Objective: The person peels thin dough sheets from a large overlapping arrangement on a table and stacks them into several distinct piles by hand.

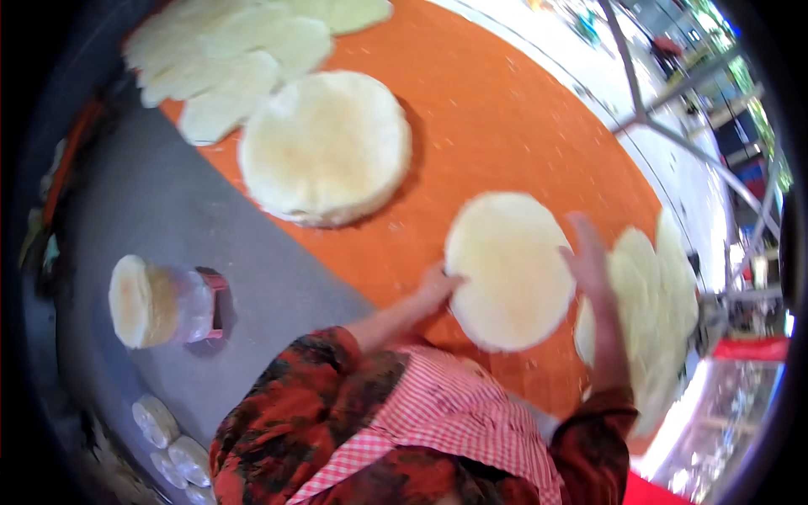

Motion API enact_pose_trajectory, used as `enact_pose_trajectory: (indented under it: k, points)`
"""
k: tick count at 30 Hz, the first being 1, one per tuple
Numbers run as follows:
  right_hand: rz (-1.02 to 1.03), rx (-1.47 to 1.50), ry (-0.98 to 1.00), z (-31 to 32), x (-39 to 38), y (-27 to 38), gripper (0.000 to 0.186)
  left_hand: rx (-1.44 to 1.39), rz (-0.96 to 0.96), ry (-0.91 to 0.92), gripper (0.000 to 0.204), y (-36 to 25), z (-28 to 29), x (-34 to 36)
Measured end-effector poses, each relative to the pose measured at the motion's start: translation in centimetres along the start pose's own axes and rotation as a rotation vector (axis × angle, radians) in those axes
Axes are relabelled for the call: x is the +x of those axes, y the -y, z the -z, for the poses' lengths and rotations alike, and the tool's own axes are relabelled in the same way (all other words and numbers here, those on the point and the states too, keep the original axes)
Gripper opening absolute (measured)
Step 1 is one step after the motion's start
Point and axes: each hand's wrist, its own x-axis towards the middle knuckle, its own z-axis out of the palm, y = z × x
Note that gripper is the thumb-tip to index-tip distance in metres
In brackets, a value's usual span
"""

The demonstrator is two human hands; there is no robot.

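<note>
A round pale flatbread point(509, 273), perhaps a low stack of them, lies on an orange cloth in front of me. At its left edge my left hand point(436, 288) grips it, thumb on top and the other fingers mostly hidden. My right hand point(587, 257) is at the right edge, slightly blurred, with its fingers apart and the thumb touching the rim. Further left stands a taller stack of round flatbreads point(324, 143). Overlapping loose flatbreads point(635, 303) are spread just right of my right forearm.
More loose flatbreads point(244, 59) overlap at the far left of the orange cloth point(505, 101). On the grey tabletop point(252, 252) a bagged bread stack point(156, 303) sits against a small reddish holder point(212, 303). Several wrapped packs point(172, 442) lie at the lower left. Metal frame bars point(644, 118) stand beyond the table.
</note>
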Motion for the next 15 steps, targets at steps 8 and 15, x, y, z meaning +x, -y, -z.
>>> enact_pose_trajectory:
  k: [8, 15]
  points:
    - [-1.043, 0.643, -0.167, -12.2, -21.4, -3.5, 0.026, 0.026, 0.069, -0.048, 0.030, -1.2, 0.8, -0.3]
    - [-1.358, 1.338, -0.361, -12.9, -21.9, -1.6, 0.026, -0.018, 0.050, -0.054, 0.033, -2.8, -0.4, -0.4]
